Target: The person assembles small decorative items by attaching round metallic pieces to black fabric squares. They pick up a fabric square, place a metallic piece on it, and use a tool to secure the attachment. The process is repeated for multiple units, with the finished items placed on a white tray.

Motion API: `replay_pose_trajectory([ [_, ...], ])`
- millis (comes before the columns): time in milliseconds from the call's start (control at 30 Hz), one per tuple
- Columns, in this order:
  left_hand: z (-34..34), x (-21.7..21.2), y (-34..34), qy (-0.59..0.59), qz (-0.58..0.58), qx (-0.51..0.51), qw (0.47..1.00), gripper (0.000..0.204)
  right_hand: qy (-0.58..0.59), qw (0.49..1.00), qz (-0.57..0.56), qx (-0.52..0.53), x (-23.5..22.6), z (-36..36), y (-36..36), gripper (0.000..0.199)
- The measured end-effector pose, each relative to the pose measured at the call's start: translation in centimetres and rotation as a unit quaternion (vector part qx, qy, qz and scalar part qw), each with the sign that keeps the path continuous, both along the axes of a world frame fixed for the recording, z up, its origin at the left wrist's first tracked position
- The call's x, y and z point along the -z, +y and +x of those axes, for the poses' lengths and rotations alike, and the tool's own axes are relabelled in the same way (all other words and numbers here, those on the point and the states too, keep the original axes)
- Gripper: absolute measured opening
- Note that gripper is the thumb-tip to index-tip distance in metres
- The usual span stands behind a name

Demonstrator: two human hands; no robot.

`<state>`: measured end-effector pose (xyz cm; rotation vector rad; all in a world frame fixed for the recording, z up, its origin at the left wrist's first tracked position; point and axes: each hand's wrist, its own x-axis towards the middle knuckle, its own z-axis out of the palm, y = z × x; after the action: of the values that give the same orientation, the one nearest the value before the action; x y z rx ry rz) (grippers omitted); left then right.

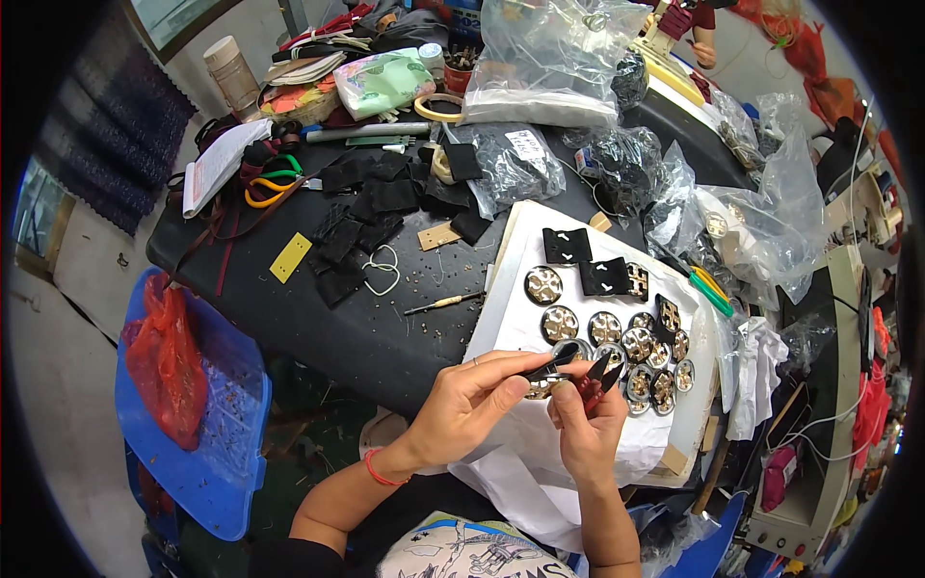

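Observation:
My left hand point(461, 407) pinches a round, shiny gold-toned ornament point(540, 389) with a black piece at its top, partly hidden by my fingers. My right hand point(586, 433) is closed around small red-handled pliers point(597, 381), their dark pointed jaws facing up, close beside the ornament. Both hands meet over the near part of a white-papered board point(515, 323). Several round black-and-gold ornaments point(605, 328) lie on that board beyond and to the right of my hands. Black fabric pieces point(566, 246) rest near its far edge.
A thin wooden-handled tool point(445, 302), black fabric scraps point(366, 217) and a yellow card point(290, 256) lie on the dark table. Orange-and-green scissors point(275, 181) are at the far left. Plastic bags point(549, 58) crowd the back. A blue bin point(246, 385) stands left. Another person's hand point(704, 55) shows at far right.

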<state>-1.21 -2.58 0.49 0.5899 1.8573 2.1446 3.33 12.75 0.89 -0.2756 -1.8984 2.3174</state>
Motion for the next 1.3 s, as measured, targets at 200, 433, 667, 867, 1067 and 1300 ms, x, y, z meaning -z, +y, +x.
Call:
replay_pose_trajectory([
  [200, 0.2, -0.3, -0.3, -0.025, 0.004, 0.02, 0.999, 0.029, 0.005, 0.999, 0.029, -0.043, 0.2, -0.1, 0.6, 0.013],
  [433, 0.0, 0.7, -0.7, -0.173, 0.051, 0.033, 0.983, 0.03, -0.035, 0.975, 0.182, -0.123, -1.2, -1.6, 1.8, 0.035],
  [667, 0.0, 0.1, 0.5, -0.117, -0.005, -0.06, 0.991, 0.027, 0.056, 0.951, 0.301, 0.044, -1.1, -1.1, 0.2, 0.031],
  [867, 1.5, 0.3, 1.7, -0.148, 0.133, -0.003, 0.98, 0.035, 0.104, 0.941, 0.322, 0.024, -1.5, -0.4, 0.3, 0.024],
  [1067, 0.1, -0.6, -0.4, -0.191, -0.006, 0.094, 0.977, 0.023, 0.162, 0.893, 0.401, -0.122, -2.5, 0.6, 3.0, 0.036],
  [1300, 0.7, -0.6, -0.6, -0.22, 0.034, 0.085, 0.971, 0.027, 0.071, 0.93, 0.355, -0.061, -1.5, 1.0, 1.8, 0.028],
])
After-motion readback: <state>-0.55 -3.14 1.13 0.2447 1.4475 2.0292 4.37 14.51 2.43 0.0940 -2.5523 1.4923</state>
